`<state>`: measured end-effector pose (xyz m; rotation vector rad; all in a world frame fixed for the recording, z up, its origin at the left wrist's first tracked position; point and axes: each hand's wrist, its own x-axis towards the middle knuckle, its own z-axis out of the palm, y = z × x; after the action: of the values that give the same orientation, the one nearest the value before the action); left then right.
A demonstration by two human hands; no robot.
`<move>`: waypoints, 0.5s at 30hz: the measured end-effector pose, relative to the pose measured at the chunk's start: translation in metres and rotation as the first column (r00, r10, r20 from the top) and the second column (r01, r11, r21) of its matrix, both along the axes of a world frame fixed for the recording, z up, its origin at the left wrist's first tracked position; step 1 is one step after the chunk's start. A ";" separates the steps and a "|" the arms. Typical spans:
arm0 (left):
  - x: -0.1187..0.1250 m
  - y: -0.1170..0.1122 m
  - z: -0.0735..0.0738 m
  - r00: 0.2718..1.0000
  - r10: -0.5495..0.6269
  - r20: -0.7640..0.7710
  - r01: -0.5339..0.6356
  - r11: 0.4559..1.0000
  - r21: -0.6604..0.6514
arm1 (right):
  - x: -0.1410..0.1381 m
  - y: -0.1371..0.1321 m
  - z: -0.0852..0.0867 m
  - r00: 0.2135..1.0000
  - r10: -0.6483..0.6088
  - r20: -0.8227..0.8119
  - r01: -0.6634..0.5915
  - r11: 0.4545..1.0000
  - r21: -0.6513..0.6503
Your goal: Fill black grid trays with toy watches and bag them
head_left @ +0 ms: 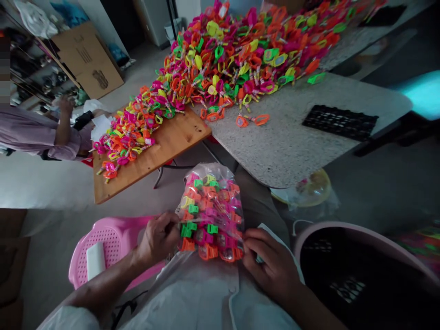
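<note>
A clear plastic bag (213, 215) rests on my lap, packed with rows of small toy watches in orange, pink, green and yellow. My left hand (161, 237) is closed on the bag's left edge, thumb and fingers pinched together. On the opposite side, my right hand (270, 261) pinches the bag's right edge. The bag's far end lies toward the tables, and the orange watches (208, 252) form the row nearest my body. Part of a white sheet shows behind my right hand.
A large heap of colourful toy watches (220, 59) covers the stone-topped table (275, 151) and spills onto a wooden table (175, 137). A black plastic grid (340, 121) lies at right. Beside me stand a pink stool (110, 229) and a large dark tub (343, 224). Another person (41, 133) sits at left.
</note>
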<state>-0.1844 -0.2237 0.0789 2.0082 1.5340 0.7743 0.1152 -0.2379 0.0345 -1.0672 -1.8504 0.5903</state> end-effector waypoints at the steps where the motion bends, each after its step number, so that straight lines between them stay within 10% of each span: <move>1: 0.000 0.002 0.001 0.998 0.047 0.035 -0.044 0.995 -0.086 | -0.002 0.003 0.004 0.999 0.009 -0.048 -0.012 0.997 -0.077; 5: 0.004 0.012 0.010 0.982 0.160 0.100 -0.135 0.967 -0.216 | -0.010 0.015 0.015 0.987 -0.023 -0.161 -0.028 0.952 -0.305; 10: 0.011 0.019 0.010 0.997 0.068 0.032 -0.072 0.990 0.123 | -0.014 0.019 0.010 0.982 -0.173 -0.078 0.171 0.985 -0.032; 15: 0.002 0.026 0.006 0.999 -0.016 0.051 0.010 0.994 0.112 | -0.007 0.018 0.002 0.992 -0.115 -0.056 0.117 0.993 0.029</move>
<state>-0.1821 -0.1974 0.0851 2.0589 1.4766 0.9178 0.1079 -0.2202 0.0362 -1.1182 -1.7329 0.5146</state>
